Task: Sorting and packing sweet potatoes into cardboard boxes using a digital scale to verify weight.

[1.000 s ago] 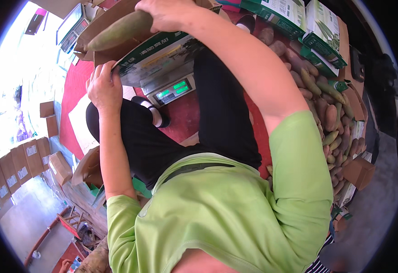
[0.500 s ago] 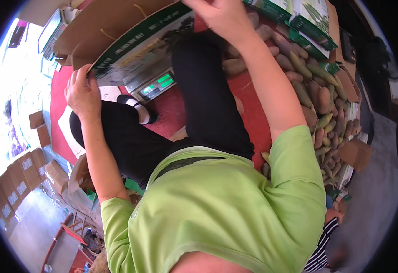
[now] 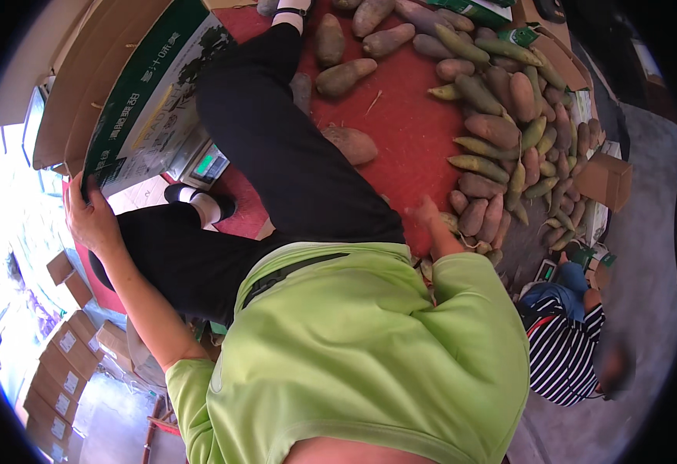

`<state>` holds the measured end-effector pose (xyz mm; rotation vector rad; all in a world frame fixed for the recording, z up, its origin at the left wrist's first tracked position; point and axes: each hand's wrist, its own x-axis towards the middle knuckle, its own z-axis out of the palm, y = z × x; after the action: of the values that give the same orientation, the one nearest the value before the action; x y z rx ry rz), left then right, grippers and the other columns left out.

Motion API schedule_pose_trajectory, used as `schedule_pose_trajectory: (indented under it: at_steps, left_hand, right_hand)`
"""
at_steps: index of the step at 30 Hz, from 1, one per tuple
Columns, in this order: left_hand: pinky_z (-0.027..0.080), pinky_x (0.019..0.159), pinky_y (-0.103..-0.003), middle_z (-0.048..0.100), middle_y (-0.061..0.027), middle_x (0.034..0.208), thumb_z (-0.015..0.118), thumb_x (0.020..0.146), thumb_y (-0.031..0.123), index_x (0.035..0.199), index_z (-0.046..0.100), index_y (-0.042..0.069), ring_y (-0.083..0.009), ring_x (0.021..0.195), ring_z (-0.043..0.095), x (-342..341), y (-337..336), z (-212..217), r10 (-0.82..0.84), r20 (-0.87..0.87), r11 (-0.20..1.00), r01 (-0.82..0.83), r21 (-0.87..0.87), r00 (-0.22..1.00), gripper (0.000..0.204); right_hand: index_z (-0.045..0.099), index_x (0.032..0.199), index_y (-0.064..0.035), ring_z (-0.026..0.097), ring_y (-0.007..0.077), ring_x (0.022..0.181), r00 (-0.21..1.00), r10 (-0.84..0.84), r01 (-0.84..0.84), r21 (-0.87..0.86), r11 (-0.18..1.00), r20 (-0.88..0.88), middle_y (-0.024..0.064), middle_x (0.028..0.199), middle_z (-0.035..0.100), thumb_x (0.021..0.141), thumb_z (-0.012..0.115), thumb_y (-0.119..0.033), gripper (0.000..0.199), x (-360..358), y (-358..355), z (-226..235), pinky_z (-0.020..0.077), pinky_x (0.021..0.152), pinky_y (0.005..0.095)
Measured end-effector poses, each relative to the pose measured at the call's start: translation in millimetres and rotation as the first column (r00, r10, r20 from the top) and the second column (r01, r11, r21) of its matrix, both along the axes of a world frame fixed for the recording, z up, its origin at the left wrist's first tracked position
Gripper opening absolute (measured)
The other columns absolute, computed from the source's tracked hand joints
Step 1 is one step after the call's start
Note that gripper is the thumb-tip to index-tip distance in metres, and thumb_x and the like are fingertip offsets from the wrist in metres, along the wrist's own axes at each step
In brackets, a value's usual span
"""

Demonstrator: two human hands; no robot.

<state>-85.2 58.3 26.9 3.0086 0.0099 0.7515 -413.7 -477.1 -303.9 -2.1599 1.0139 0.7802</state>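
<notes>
My left hand (image 3: 91,218) is closed on the near left corner of a large cardboard box (image 3: 133,116) with a green and white printed side. The box stands open on top of a digital scale (image 3: 205,166) with a lit green display. My right hand (image 3: 425,212) is low over the red floor cloth (image 3: 400,139), close to my right thigh. It is blurred by motion, so its fingers cannot be made out. Beside it lies a heap of long root vegetables (image 3: 487,131), some green and others reddish brown. One loose root (image 3: 350,145) rests by my right leg.
Several more roots (image 3: 346,76) lie at the far side near my right foot. A small open carton (image 3: 604,181) sits at the right edge of the heap. Stacked brown cartons (image 3: 68,348) line the left. A person in a striped top (image 3: 563,348) is at the lower right.
My right hand has let go of the box's far edge and dropped back toward my right thigh. My left hand keeps its hold. The view has swung right, showing more of the heap.
</notes>
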Motion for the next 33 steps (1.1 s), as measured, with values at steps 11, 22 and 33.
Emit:
schedule_pose_trajectory:
  at_steps: [11, 22, 33]
  left_hand:
    - [0.049, 0.072, -0.038, 0.067, -0.0066, 0.094, 0.059, 0.089, 0.020, 0.101, 0.065, 0.013, -0.0279, 0.085, 0.064, 6.7, -5.9, -10.4, -0.002, -0.002, 1.000, 0.002, -0.005, 1.000, 0.016]
    - [0.048, 0.078, -0.038, 0.067, -0.0091, 0.101, 0.059, 0.090, 0.028, 0.109, 0.064, 0.013, -0.0290, 0.091, 0.064, 7.5, -4.2, -11.9, 0.012, -0.069, 0.999, -0.014, -0.031, 0.998, 0.025]
    - [0.049, 0.071, -0.038, 0.067, -0.0085, 0.094, 0.061, 0.087, 0.018, 0.101, 0.066, 0.014, -0.0291, 0.085, 0.064, 9.8, 3.3, -14.1, -0.055, 0.023, 0.997, 0.056, -0.053, 0.998, 0.015]
  right_hand:
    - [0.040, 0.135, -0.0030, 0.055, 0.0379, 0.113, 0.920, 0.137, -0.042, 0.256, 0.966, -0.366, 0.0272, 0.122, 0.055, 0.068, 0.075, -0.033, 0.081, -82.5, 88.8, -7.6, 0.0437, 0.094, 0.0448]
    - [0.040, 0.132, -0.0032, 0.053, 0.0410, 0.114, 0.920, 0.035, -0.034, 0.009, 0.999, -0.391, 0.0284, 0.121, 0.054, 0.067, 0.074, -0.031, 0.078, -55.4, 67.7, 3.2, 0.0423, 0.096, 0.0475]
    - [0.040, 0.129, -0.0019, 0.052, 0.0246, 0.113, 0.733, -0.610, 0.429, 0.491, 0.758, 0.300, 0.0125, 0.121, 0.055, 0.063, 0.084, -0.014, 0.080, 85.8, -3.0, 83.9, 0.0408, 0.098, 0.0377]
